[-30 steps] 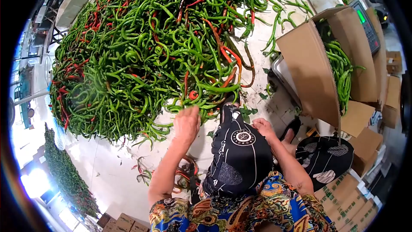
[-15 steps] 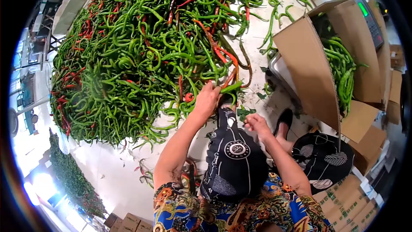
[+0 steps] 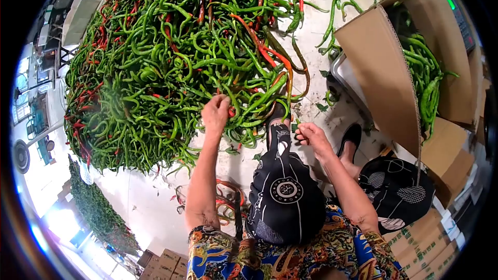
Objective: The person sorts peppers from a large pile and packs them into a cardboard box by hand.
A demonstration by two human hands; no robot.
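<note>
A large heap of long green chili peppers (image 3: 155, 67), mixed with red ones, fills the upper left of the view. At its near edge is my left hand (image 3: 215, 114), fingers bent and closed among the peppers; whatever they hold is hidden. Just right of those fingers lies a red pepper (image 3: 231, 111). My right hand (image 3: 313, 137) hovers above my legs, right of the heap, with its fingers curled together. A small green bit shows at its fingertips, too small to name. Long red peppers (image 3: 277, 57) hang over the heap's right edge.
An open cardboard box (image 3: 381, 62) holding green peppers stands at right, next to a scale with a lit display (image 3: 448, 1). Red peppers (image 3: 223, 199) lie on the floor at my left. Flattened cartons (image 3: 425, 243) are at lower right. Another green heap (image 3: 98, 207) lies far left.
My left hand has moved left along the heap's edge, away from the green pepper it was at. My right hand has risen slightly, its fingers still curled. The view has shifted a little.
</note>
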